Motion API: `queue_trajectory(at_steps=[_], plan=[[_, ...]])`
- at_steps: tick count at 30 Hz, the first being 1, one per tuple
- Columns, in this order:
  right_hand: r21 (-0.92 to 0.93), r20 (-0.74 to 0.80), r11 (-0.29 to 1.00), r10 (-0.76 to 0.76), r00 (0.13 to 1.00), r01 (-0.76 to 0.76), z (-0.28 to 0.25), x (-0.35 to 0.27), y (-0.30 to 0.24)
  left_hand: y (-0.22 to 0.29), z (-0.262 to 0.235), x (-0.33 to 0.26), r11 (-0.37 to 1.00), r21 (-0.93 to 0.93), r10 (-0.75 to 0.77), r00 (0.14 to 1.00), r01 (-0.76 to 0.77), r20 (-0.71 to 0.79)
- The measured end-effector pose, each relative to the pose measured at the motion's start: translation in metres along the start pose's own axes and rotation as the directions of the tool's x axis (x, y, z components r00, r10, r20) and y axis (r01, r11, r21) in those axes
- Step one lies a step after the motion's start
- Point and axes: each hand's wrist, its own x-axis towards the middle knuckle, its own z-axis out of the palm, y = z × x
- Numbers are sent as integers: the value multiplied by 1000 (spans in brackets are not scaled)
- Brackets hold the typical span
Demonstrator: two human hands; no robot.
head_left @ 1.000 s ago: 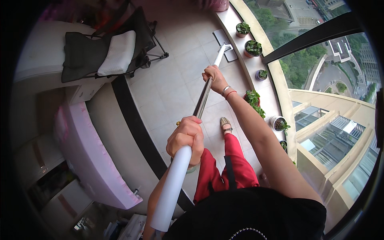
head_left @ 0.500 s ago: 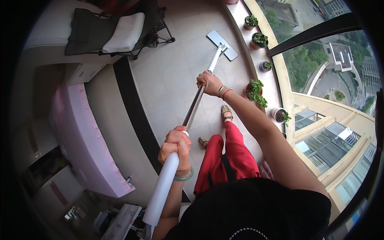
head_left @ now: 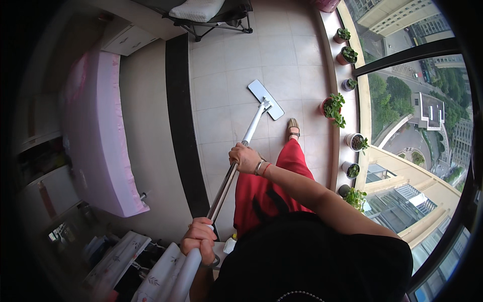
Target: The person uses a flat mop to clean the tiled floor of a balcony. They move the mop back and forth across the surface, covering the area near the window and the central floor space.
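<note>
A flat mop [head_left: 266,100] with a pale rectangular head lies on the tiled floor ahead of me. Its pole slants back toward my lower left, white near the head, then silver metal, then a thick white grip. My right hand [head_left: 245,158] is wrapped round the pole just below its white lower part. Farther up the pole, my left hand [head_left: 198,240] is closed round the place where the metal meets the white grip. One of my sandalled feet [head_left: 294,128] shows just right of the mop head; the other is hidden.
Several potted plants [head_left: 334,108] line the window ledge on my right. A black folding chair [head_left: 226,20] with a white pillow stands at the far end. A dark floor strip [head_left: 182,126] runs along the left, with a bed draped in pink [head_left: 100,136] beyond it.
The mop head has come nearer, and both hands have moved lower in view, still on the pole. The view has shifted, with the chair farther off at the top and more plants showing.
</note>
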Motion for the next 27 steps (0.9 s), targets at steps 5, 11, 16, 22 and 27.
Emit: queue_trajectory(at_steps=[5, 11, 16, 22, 27], plan=[[-32, -41, 999, 4, 999, -5, -1, 17, 4, -20, 2, 17, 986, -142, 74, 994, -85, -83], [-18, -200, 1000, 1, 980, -5, -60, 73, 47, -56, 50, 99, 968, -231, 82, 994, -97, -74], [-26, -255, 999, 12, 967, -19, -143, 121, 134, -110, 123, 151, 961, -219, 190, 978, -167, 85], [-178, -216, 978, 65, 974, -105, -260, 218, 229, -207, 203, 244, 962, -193, 201, 979, -191, 35], [-272, -216, 947, 113, 970, -171, -316, 282, 268, -255, 230, 302, 971, -191, 148, 989, -145, -2]])
